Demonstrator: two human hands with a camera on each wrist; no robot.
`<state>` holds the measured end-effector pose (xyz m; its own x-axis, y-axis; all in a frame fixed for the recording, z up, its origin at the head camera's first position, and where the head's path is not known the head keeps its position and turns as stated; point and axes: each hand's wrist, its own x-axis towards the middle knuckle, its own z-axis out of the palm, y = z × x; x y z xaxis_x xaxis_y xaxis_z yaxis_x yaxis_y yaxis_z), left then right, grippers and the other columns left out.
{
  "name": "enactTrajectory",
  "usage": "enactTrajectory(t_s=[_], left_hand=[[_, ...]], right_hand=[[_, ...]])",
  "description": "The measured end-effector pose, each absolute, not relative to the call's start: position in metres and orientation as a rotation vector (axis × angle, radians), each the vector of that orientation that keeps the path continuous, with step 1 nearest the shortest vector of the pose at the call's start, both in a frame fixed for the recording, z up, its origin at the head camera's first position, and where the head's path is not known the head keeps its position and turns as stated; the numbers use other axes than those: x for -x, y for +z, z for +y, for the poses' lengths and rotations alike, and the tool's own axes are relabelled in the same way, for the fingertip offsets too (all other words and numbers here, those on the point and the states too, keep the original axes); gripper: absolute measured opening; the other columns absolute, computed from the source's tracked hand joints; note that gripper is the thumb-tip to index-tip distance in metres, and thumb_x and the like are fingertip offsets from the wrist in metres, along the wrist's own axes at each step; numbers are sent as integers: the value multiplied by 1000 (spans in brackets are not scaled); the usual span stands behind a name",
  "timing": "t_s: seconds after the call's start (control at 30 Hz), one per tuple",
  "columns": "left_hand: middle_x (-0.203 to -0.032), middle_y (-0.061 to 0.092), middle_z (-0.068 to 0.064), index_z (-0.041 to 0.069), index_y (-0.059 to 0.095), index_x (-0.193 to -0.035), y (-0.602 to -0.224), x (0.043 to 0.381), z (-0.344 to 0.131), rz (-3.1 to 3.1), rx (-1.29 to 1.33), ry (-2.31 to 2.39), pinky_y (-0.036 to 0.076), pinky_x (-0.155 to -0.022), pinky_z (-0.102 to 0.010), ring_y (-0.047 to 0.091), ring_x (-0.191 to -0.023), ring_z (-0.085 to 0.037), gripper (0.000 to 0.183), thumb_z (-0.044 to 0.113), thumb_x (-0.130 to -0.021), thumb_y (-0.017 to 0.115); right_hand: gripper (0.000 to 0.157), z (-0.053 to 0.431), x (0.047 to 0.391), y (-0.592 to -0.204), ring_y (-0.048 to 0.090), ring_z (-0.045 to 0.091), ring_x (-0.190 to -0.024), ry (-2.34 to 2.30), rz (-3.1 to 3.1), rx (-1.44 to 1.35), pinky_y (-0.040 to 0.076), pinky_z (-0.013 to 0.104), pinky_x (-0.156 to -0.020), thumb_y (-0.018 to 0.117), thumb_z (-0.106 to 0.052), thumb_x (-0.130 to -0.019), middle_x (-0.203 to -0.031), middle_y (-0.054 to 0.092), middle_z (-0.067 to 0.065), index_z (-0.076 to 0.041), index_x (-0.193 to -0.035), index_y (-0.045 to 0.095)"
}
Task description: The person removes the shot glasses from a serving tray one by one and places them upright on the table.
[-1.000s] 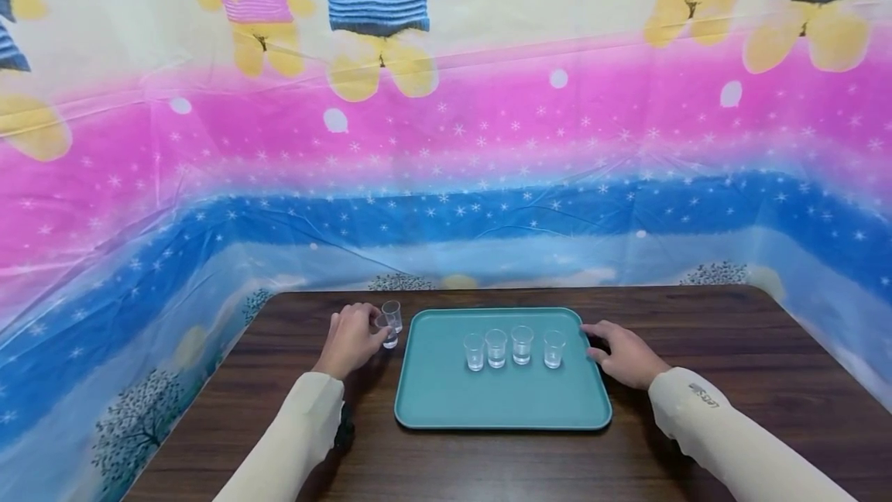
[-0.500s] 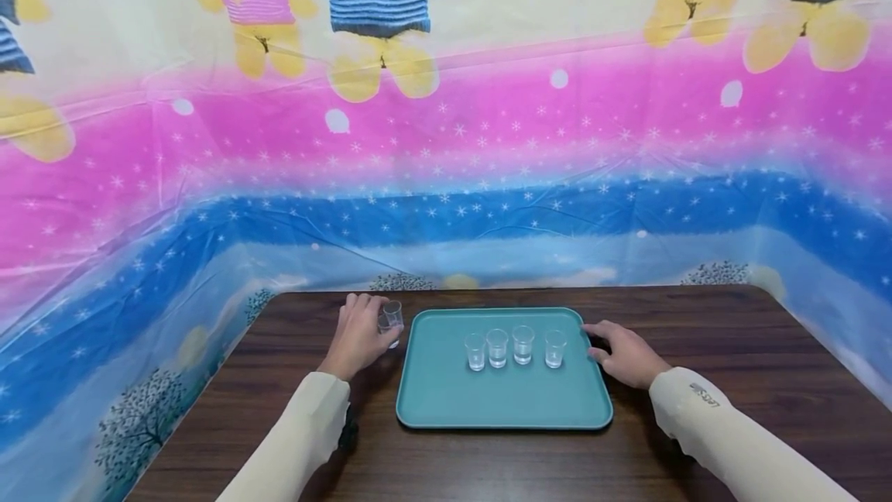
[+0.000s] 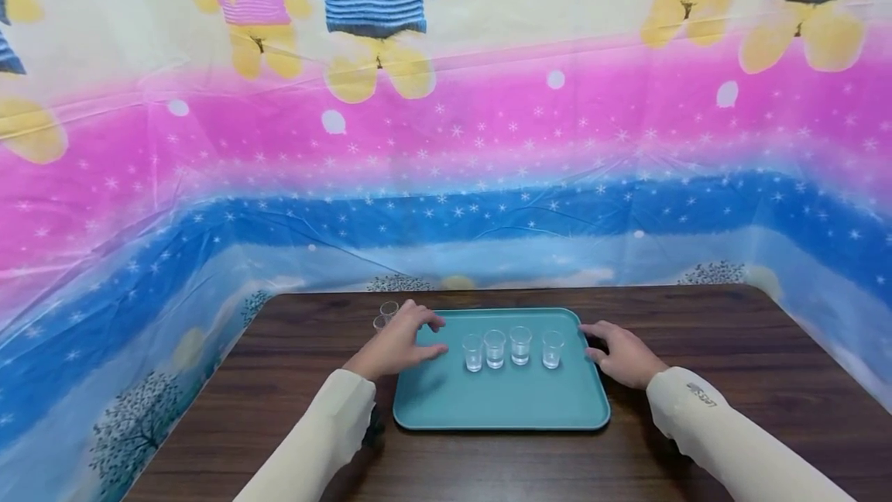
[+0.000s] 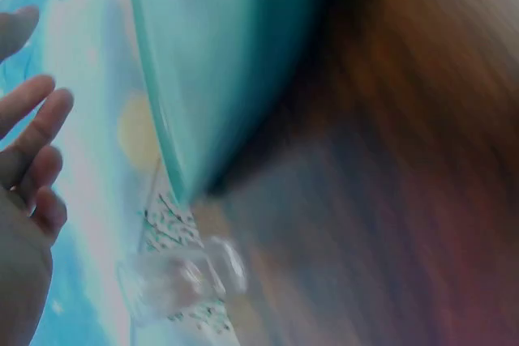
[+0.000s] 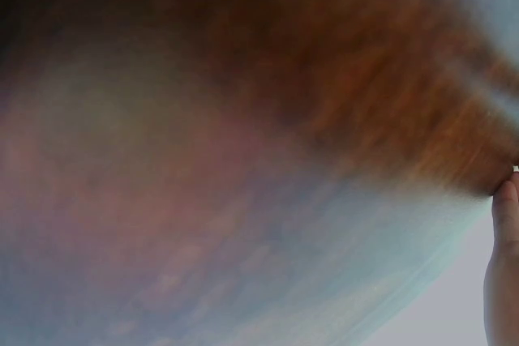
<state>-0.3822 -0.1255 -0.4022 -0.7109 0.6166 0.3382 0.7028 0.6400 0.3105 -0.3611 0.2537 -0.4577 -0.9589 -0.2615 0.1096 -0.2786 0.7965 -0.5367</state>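
My left hand (image 3: 400,341) hovers over the left part of the green tray (image 3: 502,413), thumb and fingers spread apart with nothing between them. Clear shot glasses stand in a loose row on the tray, the leftmost shot glass (image 3: 473,353) closest to my fingertips. Behind my left hand, two more clear glasses (image 3: 388,309) are on the table, partly hidden by it. My right hand (image 3: 625,355) touches the tray's right rim with its fingertips, fingers relaxed. In the left wrist view the fingers (image 4: 36,131) are apart, with a glass (image 4: 174,281) below.
A dark wooden table (image 3: 704,331) carries the tray. A patterned cloth (image 3: 446,138) with bears and snowflakes hangs behind and along the sides. The right wrist view is mostly blurred table, with fingers (image 5: 504,216) at its right edge.
My left hand has left the two glasses at the tray's left, which it was touching, and moved right over the tray, its fingers apart. The right hand has stayed at the rim.
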Motion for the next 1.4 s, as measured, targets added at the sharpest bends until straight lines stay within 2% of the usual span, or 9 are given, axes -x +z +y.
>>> enactTrajectory(t_s=[0.2,0.43,0.53,0.73,0.83,1.0,1.27,1.4], left_hand=[[-92,55,3,15,61,-101,-401,384,-105,-2711,1151,-680,40,-70,-26,41,-82,-7,37,41,-74,63],[-91,53,4,13,62,-102,-401,386,-89,-2760,1151,-665,41,-70,-26,46,-86,-18,37,37,-74,65],[-90,53,4,11,62,-101,-401,386,-85,-2767,1158,-656,41,-70,-26,46,-85,-19,36,35,-75,65],[-87,55,3,10,63,-97,-400,387,-82,-2744,1175,-628,40,-67,-25,46,-83,-18,32,33,-75,66],[-87,55,4,13,63,-95,-400,387,-83,-2729,1144,-630,40,-66,-24,45,-81,-13,29,33,-74,66],[-86,55,4,17,61,-92,-397,384,-93,-2685,1087,-646,40,-64,-23,41,-78,-5,25,34,-74,66],[-85,54,3,19,60,-92,-391,378,-130,-2684,1006,-667,40,-61,-23,42,-74,-6,25,37,-75,64],[-83,53,1,19,60,-90,-388,377,-152,-2677,953,-701,39,-57,-23,43,-71,-10,22,33,-74,66]], right_hand=[[46,254,362,-459,38,31,-112,919,-2950,-444,33,50,-84,53,-16,-86,-121,43,11,-9,-129,39],[46,255,361,-458,39,30,-112,934,-2938,-459,33,50,-85,53,-15,-86,-121,44,10,-9,-129,39],[46,255,362,-458,39,30,-112,931,-2936,-465,33,50,-85,53,-16,-86,-121,44,9,-9,-129,39],[47,258,366,-462,37,30,-114,920,-2942,-461,32,50,-86,54,-18,-86,-124,42,9,-11,-130,39],[47,259,366,-463,37,30,-114,925,-2943,-459,31,50,-86,54,-18,-86,-124,42,9,-11,-129,39],[46,258,363,-461,37,31,-114,947,-2940,-464,31,50,-86,53,-16,-86,-124,42,10,-10,-129,39],[47,259,362,-461,37,33,-113,923,-2936,-483,32,51,-84,54,-18,-86,-124,42,11,-9,-129,39],[47,258,362,-461,39,33,-112,897,-2938,-485,33,51,-83,54,-20,-86,-122,43,11,-9,-129,39]])
